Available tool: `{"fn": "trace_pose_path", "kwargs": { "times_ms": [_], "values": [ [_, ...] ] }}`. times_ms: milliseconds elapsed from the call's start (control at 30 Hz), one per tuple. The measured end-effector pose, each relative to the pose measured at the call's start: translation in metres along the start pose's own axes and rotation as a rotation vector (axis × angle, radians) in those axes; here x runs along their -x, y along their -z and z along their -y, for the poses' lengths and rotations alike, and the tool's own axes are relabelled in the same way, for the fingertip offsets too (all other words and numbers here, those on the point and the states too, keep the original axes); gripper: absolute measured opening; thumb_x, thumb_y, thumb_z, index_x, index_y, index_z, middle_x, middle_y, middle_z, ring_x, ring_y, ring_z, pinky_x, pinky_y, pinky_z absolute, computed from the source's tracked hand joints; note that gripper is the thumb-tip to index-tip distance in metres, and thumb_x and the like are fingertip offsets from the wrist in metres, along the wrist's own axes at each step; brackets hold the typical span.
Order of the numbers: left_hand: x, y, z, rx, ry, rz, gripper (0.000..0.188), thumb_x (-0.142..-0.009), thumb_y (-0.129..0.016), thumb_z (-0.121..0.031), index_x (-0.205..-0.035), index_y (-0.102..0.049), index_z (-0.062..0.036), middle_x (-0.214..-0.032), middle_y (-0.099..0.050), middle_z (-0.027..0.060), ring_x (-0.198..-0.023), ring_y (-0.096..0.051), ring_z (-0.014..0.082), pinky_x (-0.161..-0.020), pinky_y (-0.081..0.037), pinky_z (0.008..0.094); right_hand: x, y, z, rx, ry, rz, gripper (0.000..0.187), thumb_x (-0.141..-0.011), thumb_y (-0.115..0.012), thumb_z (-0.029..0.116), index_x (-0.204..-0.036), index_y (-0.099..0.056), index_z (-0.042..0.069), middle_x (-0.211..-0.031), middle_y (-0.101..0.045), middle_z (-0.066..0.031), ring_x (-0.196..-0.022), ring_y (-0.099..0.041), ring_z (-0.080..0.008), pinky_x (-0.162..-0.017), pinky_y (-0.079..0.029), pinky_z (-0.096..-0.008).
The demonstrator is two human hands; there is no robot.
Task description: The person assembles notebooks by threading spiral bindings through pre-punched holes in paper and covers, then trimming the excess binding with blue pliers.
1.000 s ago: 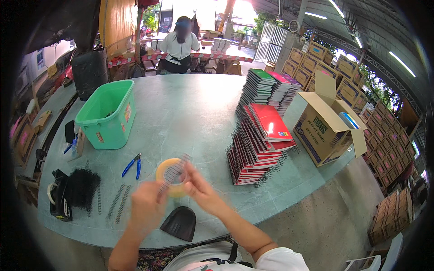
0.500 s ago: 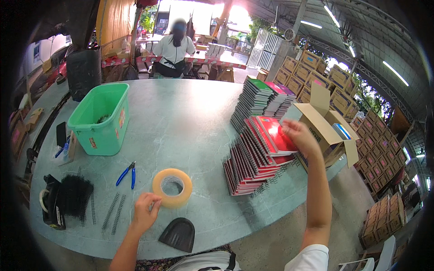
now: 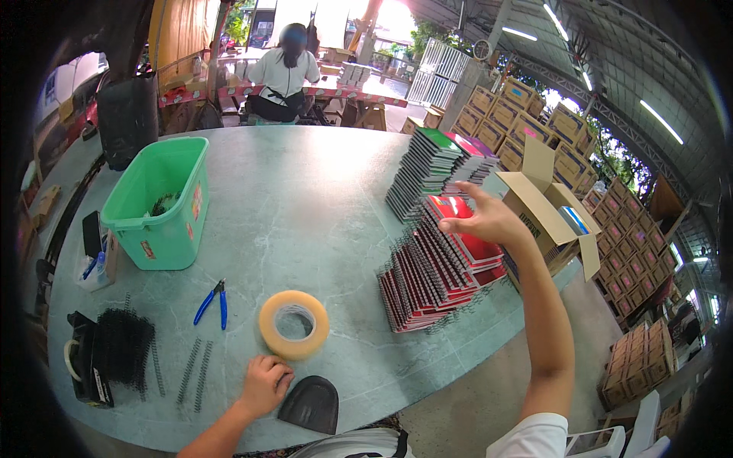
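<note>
My right hand is over the top of a leaning stack of red spiral-bound notebooks, thumb and forefinger spread apart with nothing between them. Whether its palm touches the top cover I cannot tell. On the table, my left hand rests with its fingers curled in and no object showing in them. It lies just below a big roll of tape and beside a black rounded flat piece. Behind the red stack stand piles of green-covered notebooks and purple-covered notebooks.
An open cardboard box stands right of the notebooks. At left are a green bin, blue-handled cutters, loose black coils, a dark coil bundle and a black tape dispenser. A person sits beyond the grey table.
My right hand has gone from closed fingers at the top notebook's right side to a wide spread further left over it. My left hand has slid nearer, away from the tape roll. The view has shifted slightly.
</note>
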State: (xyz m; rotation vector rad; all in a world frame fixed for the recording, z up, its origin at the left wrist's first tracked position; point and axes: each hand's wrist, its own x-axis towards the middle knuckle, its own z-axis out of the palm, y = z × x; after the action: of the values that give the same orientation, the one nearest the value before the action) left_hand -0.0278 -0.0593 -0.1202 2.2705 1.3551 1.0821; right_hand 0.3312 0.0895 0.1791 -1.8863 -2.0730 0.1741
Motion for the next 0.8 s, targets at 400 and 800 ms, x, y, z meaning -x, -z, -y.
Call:
{"fn": "trace_pose_path", "kwargs": {
  "times_ms": [400,800],
  "values": [
    [0.007,0.001,-0.009,0.149,0.052,-0.064,0.013,-0.081,-0.063,-0.016,-0.086,-0.063,-0.0044,-0.083,-0.062,0.0121,-0.077,-0.059,0.0313,-0.069,-0.045,0.0409,-0.005,-0.011,0.006,0.150,-0.092,0.138,0.105,-0.058,-0.074,0.058,-0.140,-0.032,0.008,-0.134,-0.037,-0.0271,-0.125,-0.040,-0.0392,-0.104,-0.035,-0.0409],
    [-0.019,-0.008,-0.056,0.420,0.104,0.483,0.043,-0.084,-0.061,-0.026,-0.121,-0.049,-0.0072,-0.097,-0.062,0.0206,-0.090,-0.061,0.0359,-0.078,-0.049,0.0423,0.081,0.001,-0.071,-0.525,0.016,-0.292,0.064,-0.094,-0.042,0.051,-0.132,-0.043,0.000,-0.136,-0.042,-0.0155,-0.130,-0.034,-0.0242,-0.108,-0.024,-0.0348]
  ]
}}
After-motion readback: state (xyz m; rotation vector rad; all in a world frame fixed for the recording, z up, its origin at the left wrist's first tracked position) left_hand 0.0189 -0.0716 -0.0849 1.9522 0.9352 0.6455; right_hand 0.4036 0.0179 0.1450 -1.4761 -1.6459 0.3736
